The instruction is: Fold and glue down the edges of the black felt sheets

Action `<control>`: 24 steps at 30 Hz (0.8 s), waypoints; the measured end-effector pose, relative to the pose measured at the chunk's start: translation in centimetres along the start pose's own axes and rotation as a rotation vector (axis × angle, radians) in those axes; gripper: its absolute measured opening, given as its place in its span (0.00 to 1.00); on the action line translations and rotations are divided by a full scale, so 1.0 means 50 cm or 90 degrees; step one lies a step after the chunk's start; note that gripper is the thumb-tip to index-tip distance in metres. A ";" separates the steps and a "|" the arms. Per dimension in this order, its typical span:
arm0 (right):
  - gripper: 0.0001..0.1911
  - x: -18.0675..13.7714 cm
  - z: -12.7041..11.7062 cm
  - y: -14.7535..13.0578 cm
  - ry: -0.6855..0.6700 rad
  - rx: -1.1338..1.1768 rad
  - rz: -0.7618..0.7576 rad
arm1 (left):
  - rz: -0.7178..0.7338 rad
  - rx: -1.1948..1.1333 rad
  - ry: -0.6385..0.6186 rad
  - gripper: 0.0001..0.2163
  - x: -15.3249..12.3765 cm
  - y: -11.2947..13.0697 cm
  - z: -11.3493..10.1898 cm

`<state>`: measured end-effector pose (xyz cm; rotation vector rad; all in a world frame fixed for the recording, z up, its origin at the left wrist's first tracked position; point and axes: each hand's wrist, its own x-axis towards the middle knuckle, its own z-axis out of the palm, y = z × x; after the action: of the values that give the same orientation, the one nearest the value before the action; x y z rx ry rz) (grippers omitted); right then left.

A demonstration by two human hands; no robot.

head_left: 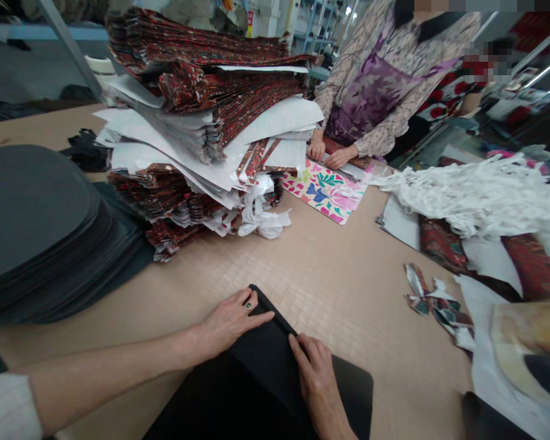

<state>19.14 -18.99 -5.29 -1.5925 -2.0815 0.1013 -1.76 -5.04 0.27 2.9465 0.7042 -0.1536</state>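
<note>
A black fabric piece [261, 373] lies on the brown table [330, 281] right in front of me, folded along a raised edge. My left hand [231, 318] rests flat on its far left corner, fingers stretched out, a ring on one finger. Pressing flat on the fold just right of that is my right hand [318, 379], fingers together and extended. Neither hand grips anything.
A tall pile of red patterned cloth and white paper [206, 122] stands at the back left, beside a stack of dark grey oval pieces [41, 232]. Across the table a person's hands [330, 153] rest on colourful printed fabric [325, 192]. White strips [481, 195] and scraps [433, 302] lie right.
</note>
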 end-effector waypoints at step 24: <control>0.16 -0.014 -0.029 0.014 0.062 0.142 0.100 | 0.034 -0.098 0.037 0.22 0.033 0.101 0.002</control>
<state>20.54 -19.76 -4.53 -1.5881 -1.8005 0.2947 2.00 -8.81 0.36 2.8286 0.6150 -0.0094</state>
